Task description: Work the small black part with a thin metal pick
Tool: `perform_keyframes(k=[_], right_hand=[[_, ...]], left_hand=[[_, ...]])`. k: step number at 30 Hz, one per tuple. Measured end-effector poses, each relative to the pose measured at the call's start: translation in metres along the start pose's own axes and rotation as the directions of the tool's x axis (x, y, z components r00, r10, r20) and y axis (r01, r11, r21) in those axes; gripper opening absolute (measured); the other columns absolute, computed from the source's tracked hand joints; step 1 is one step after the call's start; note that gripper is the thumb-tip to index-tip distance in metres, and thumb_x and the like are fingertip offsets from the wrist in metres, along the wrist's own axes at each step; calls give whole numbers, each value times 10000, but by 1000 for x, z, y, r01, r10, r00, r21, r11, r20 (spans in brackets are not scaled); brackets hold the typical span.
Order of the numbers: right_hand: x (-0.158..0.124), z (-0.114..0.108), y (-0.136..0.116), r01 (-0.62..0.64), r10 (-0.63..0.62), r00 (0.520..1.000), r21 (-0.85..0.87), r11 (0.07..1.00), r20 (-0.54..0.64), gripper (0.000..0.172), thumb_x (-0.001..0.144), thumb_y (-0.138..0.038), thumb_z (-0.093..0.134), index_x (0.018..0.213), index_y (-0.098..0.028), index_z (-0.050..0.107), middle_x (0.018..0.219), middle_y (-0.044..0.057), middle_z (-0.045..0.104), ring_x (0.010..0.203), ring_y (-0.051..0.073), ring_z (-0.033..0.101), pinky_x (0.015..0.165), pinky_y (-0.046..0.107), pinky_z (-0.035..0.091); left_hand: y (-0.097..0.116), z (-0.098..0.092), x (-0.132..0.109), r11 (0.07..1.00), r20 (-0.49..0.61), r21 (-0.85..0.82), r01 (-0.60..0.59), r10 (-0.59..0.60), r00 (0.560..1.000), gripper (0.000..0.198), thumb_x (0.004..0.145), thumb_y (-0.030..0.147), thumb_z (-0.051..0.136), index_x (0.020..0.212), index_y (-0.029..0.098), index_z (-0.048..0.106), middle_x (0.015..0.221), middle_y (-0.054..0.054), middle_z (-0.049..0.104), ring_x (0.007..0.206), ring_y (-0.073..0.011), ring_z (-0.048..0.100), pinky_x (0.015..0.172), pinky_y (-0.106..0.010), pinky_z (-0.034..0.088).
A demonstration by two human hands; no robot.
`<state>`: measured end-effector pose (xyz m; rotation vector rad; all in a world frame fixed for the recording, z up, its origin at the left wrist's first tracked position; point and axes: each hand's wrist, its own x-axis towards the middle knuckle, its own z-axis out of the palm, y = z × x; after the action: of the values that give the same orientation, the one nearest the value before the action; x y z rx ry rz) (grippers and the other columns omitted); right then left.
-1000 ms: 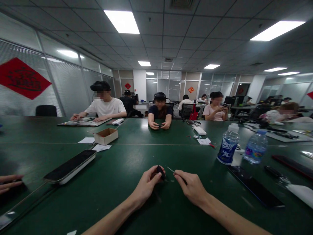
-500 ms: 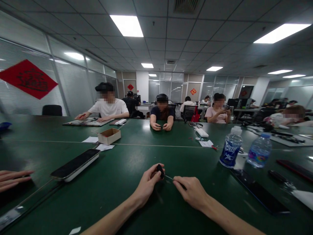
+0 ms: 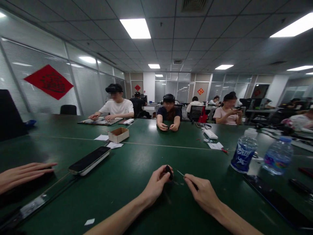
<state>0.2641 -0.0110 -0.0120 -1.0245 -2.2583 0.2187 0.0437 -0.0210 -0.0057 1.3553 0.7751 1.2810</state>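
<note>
My left hand [image 3: 156,182] is closed around a small black object [image 3: 169,173], held between thumb and fingers just above the green table. What kind of object it is does not show. Facing it, my right hand [image 3: 204,190] pinches a thin light-coloured rod [image 3: 180,173], whose tip points up and left. A short gap separates the rod's tip from the black object. The other end of the rod is hidden in my right fingers.
On the green table [image 3: 137,202] lie a phone on a white power bank [image 3: 90,160], an open cardboard box [image 3: 118,135], two bottles [image 3: 244,150] and a dark phone [image 3: 276,200]. Another person's hand [image 3: 26,174] rests at the left. Several people sit across the table.
The rod's tip has come away from the black object, where it was touching or almost touching before. The view has turned left, so everything sits further right in the picture.
</note>
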Motion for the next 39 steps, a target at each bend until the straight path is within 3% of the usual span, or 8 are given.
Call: perform_keyframes(k=[2,10,25,31,33,37,39], right_hand=[[1,1,0,-16,16,1000,5,1000,-15,251,965,-313,392,1124,-246,575,943,17,648,768,151,614,678,239,455],[2,-2,-5,14,-10,994,-36,999,110,242,966,-311,388,1020,-235,612,790,-7,650,649,127,604,645,230,445],[1,-3,-3,56,-51,993,-46,997,107,268,968,-330,384,1047,-222,617,766,6,645,630,128,596,601,230,434],[-1,-1,0,84,-81,991,-20,996,107,258,973,-328,385,1081,-217,591,832,15,646,677,130,602,607,227,441],[-1,-1,1,78,-80,993,19,997,86,253,973,-330,388,1095,-216,578,868,18,645,684,128,602,607,223,449],[3,-2,1,-37,43,994,65,997,-101,277,981,-338,356,1127,-198,545,906,32,644,670,132,605,600,230,458],[5,-2,0,-48,55,991,55,997,-121,286,979,-344,351,1121,-194,550,892,34,648,660,137,606,599,236,460]], left_hand=[[-1,-1,0,1000,-7,-24,12,-12,1000,259,862,325,537,1071,175,562,1038,-84,585,969,-212,551,853,-323,452],[-10,-4,1,989,-101,-147,34,-49,994,379,829,385,581,1147,180,550,1085,-110,579,1014,-229,550,910,-368,439],[1,-1,-2,999,-21,30,16,-15,1000,323,849,363,556,1117,184,574,1064,-81,601,1005,-215,542,922,-331,400],[2,-1,-2,996,-9,-82,30,-31,999,348,859,396,540,1110,154,539,1037,-103,603,989,-222,561,927,-372,423],[2,0,-2,995,6,-96,41,-40,999,358,857,411,538,1097,146,543,1035,-111,604,980,-223,567,922,-376,432],[2,0,-1,998,131,3,61,-61,990,315,844,395,563,1037,147,584,1012,-110,616,957,-227,573,882,-365,450],[0,0,-1,998,115,-16,62,-60,992,313,844,391,565,1044,152,581,1018,-106,614,969,-227,572,895,-371,444]])
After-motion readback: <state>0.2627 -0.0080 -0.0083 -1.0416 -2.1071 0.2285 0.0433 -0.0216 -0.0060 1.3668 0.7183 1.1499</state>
